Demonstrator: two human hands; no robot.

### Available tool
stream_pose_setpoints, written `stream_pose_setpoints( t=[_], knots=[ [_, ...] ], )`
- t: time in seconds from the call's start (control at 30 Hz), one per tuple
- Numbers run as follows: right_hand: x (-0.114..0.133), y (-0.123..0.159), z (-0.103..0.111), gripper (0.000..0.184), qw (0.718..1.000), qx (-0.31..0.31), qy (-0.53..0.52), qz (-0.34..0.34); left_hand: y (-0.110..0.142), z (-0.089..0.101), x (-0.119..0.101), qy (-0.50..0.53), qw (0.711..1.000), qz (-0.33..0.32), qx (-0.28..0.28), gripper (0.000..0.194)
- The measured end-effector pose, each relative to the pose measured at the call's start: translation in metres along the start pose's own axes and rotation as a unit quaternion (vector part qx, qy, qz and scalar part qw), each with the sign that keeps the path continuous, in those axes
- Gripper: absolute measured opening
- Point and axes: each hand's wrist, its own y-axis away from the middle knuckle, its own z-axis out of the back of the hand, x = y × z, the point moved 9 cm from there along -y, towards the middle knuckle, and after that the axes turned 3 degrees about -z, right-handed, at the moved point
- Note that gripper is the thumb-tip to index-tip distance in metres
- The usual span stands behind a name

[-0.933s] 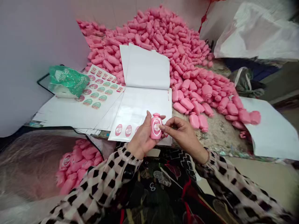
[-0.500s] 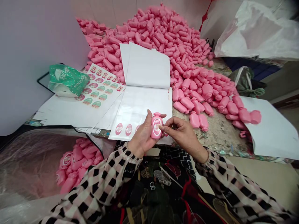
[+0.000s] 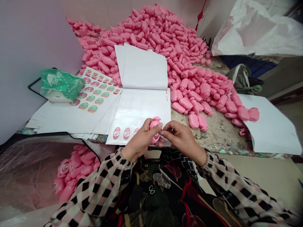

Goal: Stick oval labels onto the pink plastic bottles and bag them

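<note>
My left hand (image 3: 138,138) is closed round a small pink bottle (image 3: 155,123), its thumb lying across the front. An oval pink-and-white label shows in part on the bottle beside that thumb. On the right of the bottle, my right hand (image 3: 181,137) has thumb and forefinger pinched together close to the left thumb tip. Whatever may be between those fingertips is too small to make out. Beneath both hands lies a white sticker sheet (image 3: 144,102) with a row of oval pink labels (image 3: 116,133) along its near edge, partly hidden by the left hand.
A large heap of pink bottles (image 3: 151,31) covers the back of the table. Left are another printed sticker sheet (image 3: 94,90) and a green plastic bag (image 3: 61,83). Labelled bottles (image 3: 77,164) fill a clear bag at lower left. A white sheet (image 3: 270,123) hangs over the right edge.
My left thumb has moved from beside the bottle onto its front, covering part of the label. The right hand stays pinched beside it. The whole view has shifted slightly.
</note>
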Motion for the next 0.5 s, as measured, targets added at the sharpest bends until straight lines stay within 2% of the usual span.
stream_pose_setpoints(
  t=[0.1,0.23,0.37,0.43,0.5],
  knots=[
    [-0.013,-0.003,0.001,0.024,0.999,-0.002,-0.035,-0.033,-0.002,0.006,-0.002,0.001,1.000,-0.016,-0.019,0.036],
    [-0.024,-0.007,-0.002,0.033,0.986,-0.046,-0.139,-0.077,-0.004,-0.002,0.007,0.033,0.999,0.000,-0.010,0.048],
    [-0.021,-0.006,-0.013,0.038,0.954,-0.098,-0.267,-0.099,-0.005,-0.014,0.019,0.033,0.999,0.025,-0.005,0.063],
    [-0.018,-0.006,-0.020,0.033,0.932,-0.099,-0.335,-0.097,-0.003,-0.020,0.014,0.018,1.000,0.013,0.011,0.059],
    [-0.016,-0.006,-0.022,0.029,0.927,-0.085,-0.356,-0.082,0.004,-0.022,0.004,-0.010,1.000,0.008,0.024,0.049]
  ],
)
